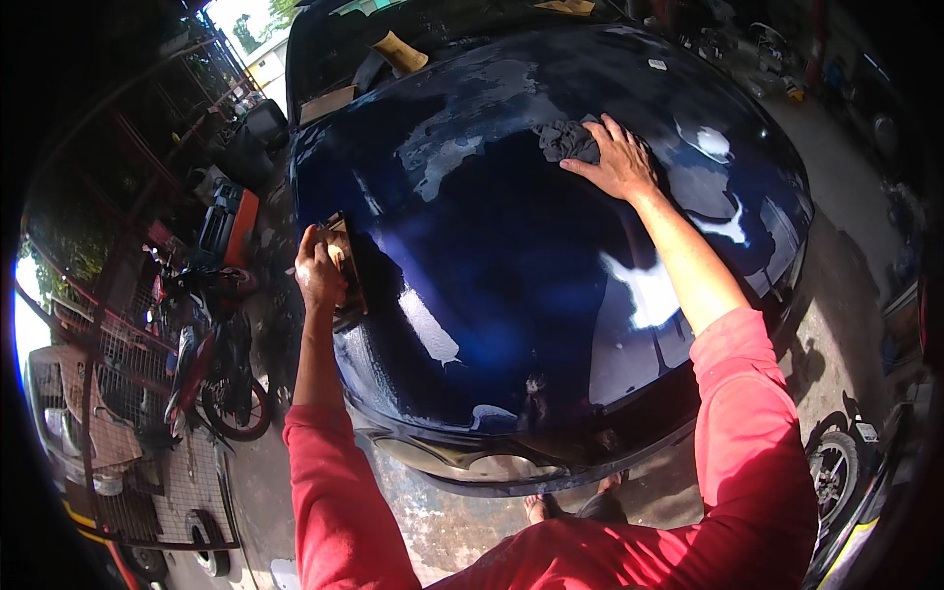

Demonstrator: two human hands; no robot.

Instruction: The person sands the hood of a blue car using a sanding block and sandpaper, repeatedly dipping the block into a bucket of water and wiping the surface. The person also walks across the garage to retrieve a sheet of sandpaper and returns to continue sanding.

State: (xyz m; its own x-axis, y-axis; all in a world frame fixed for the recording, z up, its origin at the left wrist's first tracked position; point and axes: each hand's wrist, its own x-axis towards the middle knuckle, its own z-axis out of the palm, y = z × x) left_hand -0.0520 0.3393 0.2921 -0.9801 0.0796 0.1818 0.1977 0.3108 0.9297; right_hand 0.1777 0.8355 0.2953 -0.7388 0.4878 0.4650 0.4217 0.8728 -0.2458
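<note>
Cluttered workshop is surrounding glossy dark-blue car hood (501, 265) | left hand (320, 267) is gripping brown rectangular block (341, 251), left edge | right hand (621, 162), fingers spread, is resting against crumpled dark-grey cloth (562, 143), far side | risk: trapped grit could be scratching paint; tilting block, gouging edge

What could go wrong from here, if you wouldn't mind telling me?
The left hand grips a block by the side edge of the hood; if it tilts there, it might gouge the surface.

The right hand touches a crumpled dark cloth; any grit beneath could scratch the hood, though none can be made out.

The hood looks glossy, so the cloth could slip under the fingers.
</note>
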